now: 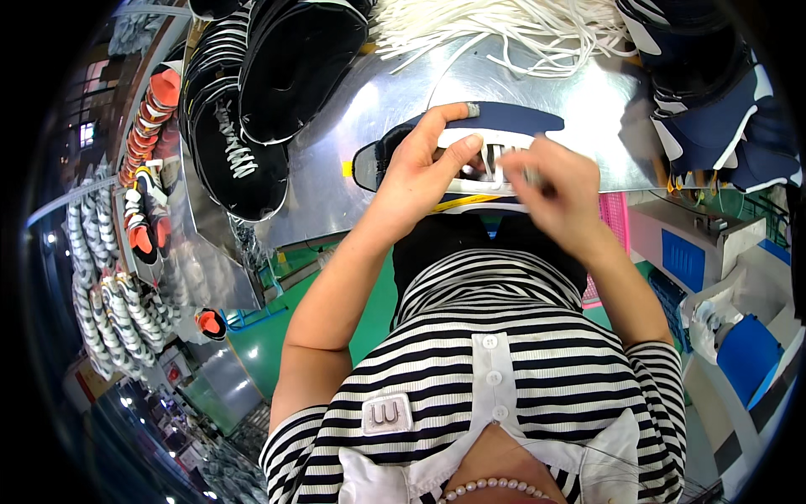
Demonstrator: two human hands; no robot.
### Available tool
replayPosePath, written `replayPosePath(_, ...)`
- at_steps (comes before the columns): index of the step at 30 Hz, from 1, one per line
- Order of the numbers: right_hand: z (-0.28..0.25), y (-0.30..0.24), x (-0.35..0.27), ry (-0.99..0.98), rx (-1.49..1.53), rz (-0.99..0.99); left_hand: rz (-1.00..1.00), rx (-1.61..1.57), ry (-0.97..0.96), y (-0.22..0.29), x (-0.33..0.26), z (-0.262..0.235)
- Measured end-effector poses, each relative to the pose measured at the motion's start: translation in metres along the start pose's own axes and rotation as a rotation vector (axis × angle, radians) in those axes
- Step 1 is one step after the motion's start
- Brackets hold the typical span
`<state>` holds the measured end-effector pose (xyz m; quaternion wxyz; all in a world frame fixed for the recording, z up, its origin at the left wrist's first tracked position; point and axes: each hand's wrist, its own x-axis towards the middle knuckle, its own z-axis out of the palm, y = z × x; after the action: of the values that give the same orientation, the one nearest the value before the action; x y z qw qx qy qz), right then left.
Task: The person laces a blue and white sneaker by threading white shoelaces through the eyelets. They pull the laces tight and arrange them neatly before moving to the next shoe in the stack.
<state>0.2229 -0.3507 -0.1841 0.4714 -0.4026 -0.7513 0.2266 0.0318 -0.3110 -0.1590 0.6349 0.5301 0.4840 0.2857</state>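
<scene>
Head view shows a navy and white shoe (470,134) lying at frame centre on the metal worktop (579,92), long axis left to right, toe toward the left. The left hand (420,168) clamps it, thumb by the eyelets; the right hand (558,189), blurred, pinches something at the lacing. Best to hold the shoe steady. White laces (504,29) lie piled above, black shoes (252,92) upper left.

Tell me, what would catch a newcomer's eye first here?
Probably the two hands at the centre: the left hand grips a navy shoe upper on the shiny metal table while the right hand works at its lacing. Behind them lies a heap of white laces, with black shoe uppers stacked at the left.
</scene>
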Motion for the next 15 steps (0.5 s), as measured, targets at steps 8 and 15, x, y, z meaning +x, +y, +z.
replayPosePath(8,0.018,-0.026,-0.025,-0.033,0.239,-0.057,0.074,0.216,0.158,-0.006,0.025,0.004)
replayPosePath(15,-0.002,-0.015,-0.035,-0.079,0.383,0.441,0.251,0.423,0.064,-0.002,-0.019,-0.009)
